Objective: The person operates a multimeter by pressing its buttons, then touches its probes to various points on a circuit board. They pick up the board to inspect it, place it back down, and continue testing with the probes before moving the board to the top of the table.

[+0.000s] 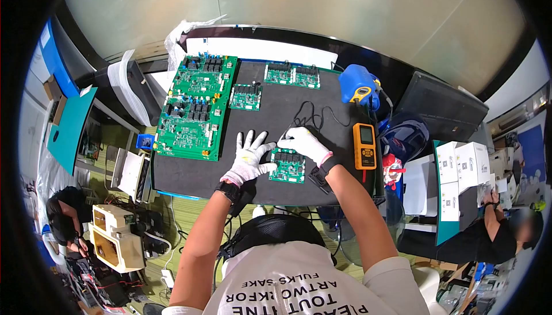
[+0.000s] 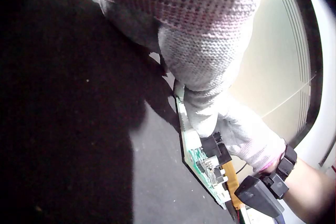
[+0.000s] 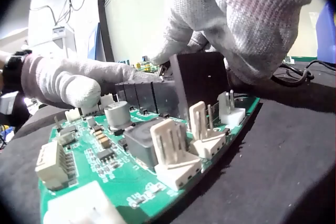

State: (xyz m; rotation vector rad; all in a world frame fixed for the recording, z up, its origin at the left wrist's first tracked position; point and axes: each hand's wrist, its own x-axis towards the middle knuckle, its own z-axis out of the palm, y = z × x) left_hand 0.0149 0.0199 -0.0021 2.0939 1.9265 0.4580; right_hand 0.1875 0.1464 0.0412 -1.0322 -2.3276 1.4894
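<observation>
A small green circuit board (image 1: pixel 287 172) lies on the dark mat, with black blocks (image 3: pixel 152 97) and white connectors (image 3: pixel 170 161) on it. My gloved left hand (image 1: pixel 250 160) is spread at the board's left side, its thumb against the board's edge. In the right wrist view that left hand (image 3: pixel 63 82) reaches to the row of blocks. My gloved right hand (image 1: pixel 306 144) bends its fingers over the far edge of the board; up close, the right hand (image 3: pixel 236 24) has its fingertips beside the blocks, and whether they pinch something cannot be told.
Large green boards (image 1: pixel 190 134) lie on the left, and smaller boards (image 1: pixel 246 98) stand farther back. A yellow-black meter (image 1: pixel 365 145), a blue device (image 1: pixel 357 85) and a thin black cable (image 1: pixel 310 116) are on the right. People (image 1: pixel 500 234) sit at both sides of the room.
</observation>
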